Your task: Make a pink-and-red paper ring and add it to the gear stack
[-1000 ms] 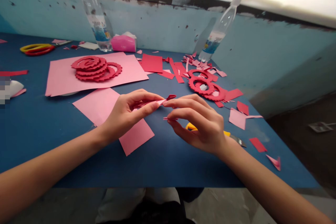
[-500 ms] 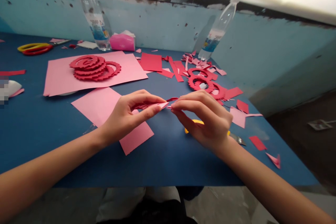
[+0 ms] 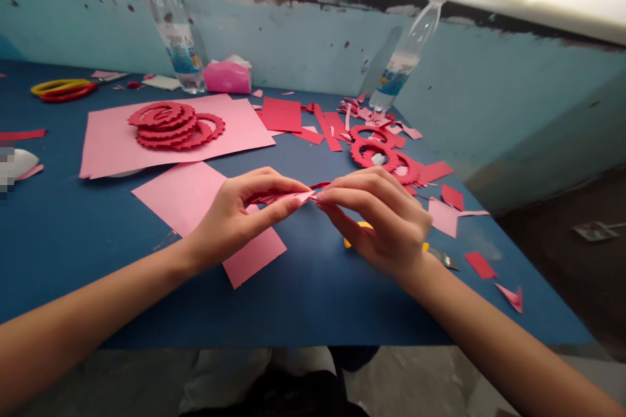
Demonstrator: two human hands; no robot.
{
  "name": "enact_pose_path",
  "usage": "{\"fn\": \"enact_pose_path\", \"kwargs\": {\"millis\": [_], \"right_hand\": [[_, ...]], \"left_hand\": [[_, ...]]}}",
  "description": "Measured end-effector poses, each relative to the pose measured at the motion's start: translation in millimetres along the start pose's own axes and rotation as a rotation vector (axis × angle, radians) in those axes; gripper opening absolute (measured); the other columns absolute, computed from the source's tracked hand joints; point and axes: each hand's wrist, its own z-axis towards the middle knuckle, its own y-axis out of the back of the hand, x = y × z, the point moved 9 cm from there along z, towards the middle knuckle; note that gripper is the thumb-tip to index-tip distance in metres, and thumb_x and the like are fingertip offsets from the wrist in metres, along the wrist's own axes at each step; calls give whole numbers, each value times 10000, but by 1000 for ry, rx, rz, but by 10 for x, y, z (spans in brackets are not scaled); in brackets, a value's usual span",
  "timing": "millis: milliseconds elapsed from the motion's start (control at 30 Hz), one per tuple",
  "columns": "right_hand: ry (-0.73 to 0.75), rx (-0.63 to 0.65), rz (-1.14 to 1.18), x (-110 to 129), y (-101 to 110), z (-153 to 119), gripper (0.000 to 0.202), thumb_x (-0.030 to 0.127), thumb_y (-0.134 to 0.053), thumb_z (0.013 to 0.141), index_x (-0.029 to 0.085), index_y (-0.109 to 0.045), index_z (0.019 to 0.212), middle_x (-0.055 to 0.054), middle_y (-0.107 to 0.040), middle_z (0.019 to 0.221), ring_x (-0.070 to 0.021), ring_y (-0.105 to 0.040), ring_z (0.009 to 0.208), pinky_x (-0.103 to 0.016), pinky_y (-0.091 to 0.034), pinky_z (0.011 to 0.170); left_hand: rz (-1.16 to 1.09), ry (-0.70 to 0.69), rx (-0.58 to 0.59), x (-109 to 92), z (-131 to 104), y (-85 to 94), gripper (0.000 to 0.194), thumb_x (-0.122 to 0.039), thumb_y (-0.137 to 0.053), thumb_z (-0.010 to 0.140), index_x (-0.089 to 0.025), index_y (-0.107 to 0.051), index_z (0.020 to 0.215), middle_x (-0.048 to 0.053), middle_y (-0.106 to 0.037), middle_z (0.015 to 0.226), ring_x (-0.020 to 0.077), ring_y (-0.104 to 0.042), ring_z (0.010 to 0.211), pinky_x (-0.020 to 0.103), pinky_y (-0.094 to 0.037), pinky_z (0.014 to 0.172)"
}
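right hand (image 3: 384, 225): nearer the left hand than a second ago, having shifted so that its fingertips now meet the end of the folded paper (image 3: 306, 196); the last half second shows almost no change.
right grip: thumb and fingertips pinch a small folded piece (image 3: 315, 198) at that end; whether it is joined to the folded paper is too small to tell.
left hand (image 3: 244, 205): thumb below, fingers above, pinching the pink-and-red folded paper, whose tip points right.
folded paper: between the hands, raised over the near-middle of the blue table (image 3: 303, 313).
doing it well: i would steady the left pinch close to the tip, line up the edges before pressing, and push lightly, since thin folds probably buckle or splay under force.
under the hands: pink paper (image 3: 171, 199) behind the left hand; a yellow-handled tool (image 3: 359, 234) lies partly hidden behind the right.
rings: red toothed rings (image 3: 166, 142) lie heaped on a large pink sheet (image 3: 107, 143), far left; more rings (image 3: 359, 158) lie just beyond the right hand, near red and pink scraps.
far edge: two bottles (image 3: 173, 45) flank a pink packet (image 3: 227, 78); scissors (image 3: 63, 90) lie far left.
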Motion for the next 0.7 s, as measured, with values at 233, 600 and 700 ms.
{"fn": "enact_pose_path", "kwargs": {"millis": [233, 600, 700], "right_hand": [[-7, -12, 6, -10, 2, 1, 187, 58, -684, 865, 214, -653, 962, -46, -697, 861, -181, -648, 784, -330, -559, 693], [46, -12, -41, 21, 0, -8, 191, 65, -653, 886, 227, -645, 987, -45, -704, 873, -184, -636, 798, -337, -567, 698], [107, 3, -79, 61, -8, -32, 223, 50, -656, 876, 215, -650, 1027, -53, -711, 899, -190, -630, 819, -339, -584, 718]], "left_hand": [[3, -7, -4, 4, 6, 7, 166, -298, -687, 885, -195, -764, 989, 16, -693, 894, 123, -652, 831, 199, -521, 725], [-8, -1, 3, 7, -15, 3, 169, -302, -688, 886, -193, -761, 992, 17, -687, 899, 119, -645, 825, 196, -515, 712], [1, -10, 8, -2, -10, 0, 175, -307, -686, 887, -188, -760, 991, 20, -686, 895, 124, -646, 825, 204, -515, 712]]}}
